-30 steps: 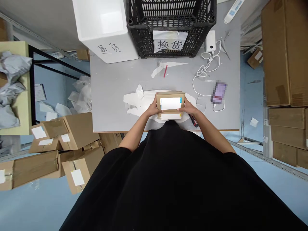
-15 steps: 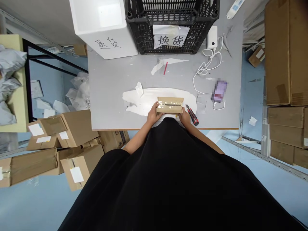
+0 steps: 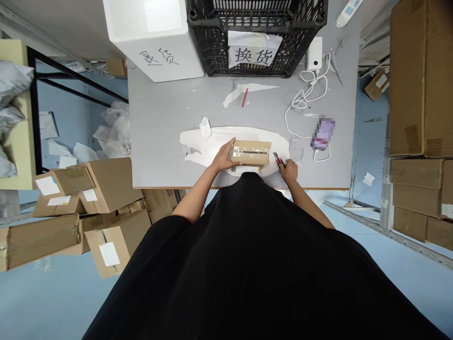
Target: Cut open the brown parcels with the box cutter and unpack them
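A small cardboard box point(image 3: 250, 146) with clear tape over its top seam is in front of me, close to the table's near edge. My left hand point(image 3: 224, 157) grips its left end. To the right of the box, my right hand point(image 3: 290, 172) is closed round the handle of a red and black box cutter point(image 3: 278, 159), whose tip points up and left towards the box. Under the box and around it lies a white sheet point(image 3: 215, 141) with a torn left end. A crumpled white scrap point(image 3: 205, 128) sits on that sheet's upper left.
A white bin point(image 3: 152, 52) and a black plastic crate point(image 3: 212, 56) stand at the table's back. On the right, a phone point(image 3: 323, 133) is joined by a white cable to a white power block point(image 3: 314, 53). Cardboard boxes point(image 3: 109, 186) are stacked left of the table.
My right hand has let go of the box's right end, moved right and taken hold of the box cutter. My left hand still holds the box.
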`<state>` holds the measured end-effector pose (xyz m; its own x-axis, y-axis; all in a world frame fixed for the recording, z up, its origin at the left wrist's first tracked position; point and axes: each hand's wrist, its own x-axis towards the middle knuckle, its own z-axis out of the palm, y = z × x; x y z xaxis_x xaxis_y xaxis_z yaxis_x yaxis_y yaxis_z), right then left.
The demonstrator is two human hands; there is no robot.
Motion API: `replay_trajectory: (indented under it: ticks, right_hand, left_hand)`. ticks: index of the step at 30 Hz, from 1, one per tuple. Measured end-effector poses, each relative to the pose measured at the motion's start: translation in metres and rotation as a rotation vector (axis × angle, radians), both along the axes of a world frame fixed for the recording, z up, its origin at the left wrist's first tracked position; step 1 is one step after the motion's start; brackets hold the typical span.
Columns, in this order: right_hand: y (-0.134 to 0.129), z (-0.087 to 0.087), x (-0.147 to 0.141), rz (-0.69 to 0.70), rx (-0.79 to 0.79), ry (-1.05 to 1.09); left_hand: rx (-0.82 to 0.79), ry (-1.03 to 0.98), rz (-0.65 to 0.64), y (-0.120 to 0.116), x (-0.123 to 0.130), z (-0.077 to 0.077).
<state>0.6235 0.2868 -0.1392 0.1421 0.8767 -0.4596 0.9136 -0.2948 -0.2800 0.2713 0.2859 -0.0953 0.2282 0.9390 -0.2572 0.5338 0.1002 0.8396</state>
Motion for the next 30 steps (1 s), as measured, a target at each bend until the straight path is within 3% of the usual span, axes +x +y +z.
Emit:
replay_trajectory:
  ticks: [7,9,12,15,17,19,24,30]
  right_hand:
    - [0.002,0.000,-0.006,0.101,-0.105,0.025]
    - [0.000,0.012,-0.005,0.085,-0.103,0.060]
    - [0.003,0.047,-0.005,0.119,0.015,0.105]
    - [0.015,0.091,-0.021,0.381,0.144,0.129]
    - [0.027,0.115,-0.044,0.610,0.104,0.095]
    - [0.038,0.127,-0.072,0.810,0.012,0.040]
    - [0.055,0.125,-0.131,1.067,-0.101,-0.059]
    - [0.062,0.125,-0.148,1.118,-0.106,-0.084]
  left_hand:
    - [0.039,-0.002,-0.018,-0.007,-0.002,-0.002]
    - [0.062,-0.024,-0.033,-0.010,-0.001,-0.005]
    - [0.074,-0.040,-0.022,-0.011,-0.001,-0.007]
    - [0.068,-0.079,0.000,-0.009,-0.002,-0.008]
    - [0.049,-0.114,0.015,-0.007,-0.002,-0.007]
    - [0.025,-0.145,0.029,-0.006,-0.002,-0.007]
    - [-0.001,-0.183,0.051,-0.007,-0.001,-0.005]
    - [0.011,-0.212,0.070,-0.008,-0.002,-0.005]
